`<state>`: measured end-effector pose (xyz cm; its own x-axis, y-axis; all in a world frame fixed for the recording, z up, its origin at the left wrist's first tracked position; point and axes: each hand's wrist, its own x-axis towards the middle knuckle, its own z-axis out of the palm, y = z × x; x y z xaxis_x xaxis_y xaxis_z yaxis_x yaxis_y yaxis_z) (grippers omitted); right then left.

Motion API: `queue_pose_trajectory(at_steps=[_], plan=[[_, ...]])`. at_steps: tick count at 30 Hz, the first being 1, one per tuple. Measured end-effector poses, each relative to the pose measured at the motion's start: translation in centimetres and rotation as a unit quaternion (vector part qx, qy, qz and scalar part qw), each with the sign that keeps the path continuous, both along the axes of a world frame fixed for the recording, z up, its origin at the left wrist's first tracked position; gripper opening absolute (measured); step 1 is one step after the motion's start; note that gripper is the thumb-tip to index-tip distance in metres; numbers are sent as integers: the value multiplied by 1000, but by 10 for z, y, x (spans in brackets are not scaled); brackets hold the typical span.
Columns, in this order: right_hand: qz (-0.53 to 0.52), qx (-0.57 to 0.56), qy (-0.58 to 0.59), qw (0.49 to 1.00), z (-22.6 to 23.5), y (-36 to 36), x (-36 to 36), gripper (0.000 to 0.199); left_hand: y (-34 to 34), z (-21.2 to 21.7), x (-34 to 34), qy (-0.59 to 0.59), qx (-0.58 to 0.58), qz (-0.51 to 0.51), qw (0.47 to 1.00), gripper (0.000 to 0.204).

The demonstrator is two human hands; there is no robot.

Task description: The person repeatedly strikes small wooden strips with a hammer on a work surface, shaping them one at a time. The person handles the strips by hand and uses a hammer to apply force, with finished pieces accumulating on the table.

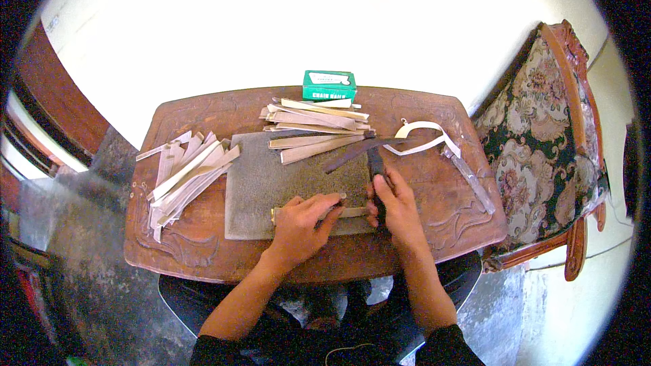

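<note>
Along the near side of the grey slab [271,176] on the wooden bench [447,205], a narrow pale strip [356,212] lies crosswise between the two hands. Right hand [397,207]: grip closed firmly around an upright dark tool [377,164]. Left hand [298,224]: fingers curled low over the strip; whether its grip has closed on it, or on something small at the fingertips, cannot be told from this view. By appearance, the strip should prove light, thin and bendable, neither fragile nor especially slippery, best held flat near its ends. Similar strips lie in a left pile [193,176] and a back pile [315,122]. One container noted: a green box [329,83] at the bench's far edge, seemingly shut, contents not visible.
</note>
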<state>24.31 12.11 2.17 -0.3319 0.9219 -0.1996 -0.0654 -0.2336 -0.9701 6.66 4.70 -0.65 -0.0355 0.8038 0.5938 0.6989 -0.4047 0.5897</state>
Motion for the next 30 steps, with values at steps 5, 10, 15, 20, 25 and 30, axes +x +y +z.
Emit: queue_pose_trajectory(at_steps=[5, 10, 15, 20, 25, 30], plan=[[-32, 181, -130, 974, 38, -7, 23, 33, 1, 1, 0, 2, -22, -17, 1000, 24], [0, 322, -253, 912, 85, -23, 36, 36, 0, 1, 0, -3, -32, -18, 999, 22], [33, 419, -297, 857, 107, -37, 36, 37, 0, 4, 0, 3, -31, -15, 999, 20], [50, 436, -305, 845, 115, -40, 35, 39, 1, 3, 0, -9, -34, -16, 999, 19], [68, 448, -306, 837, 123, -42, 35, 40, 3, -1, 0, 2, 6, -17, 1000, 21], [84, 462, -309, 827, 119, -36, 36, 40, 0, 2, 0, -3, -22, -19, 1000, 23]])
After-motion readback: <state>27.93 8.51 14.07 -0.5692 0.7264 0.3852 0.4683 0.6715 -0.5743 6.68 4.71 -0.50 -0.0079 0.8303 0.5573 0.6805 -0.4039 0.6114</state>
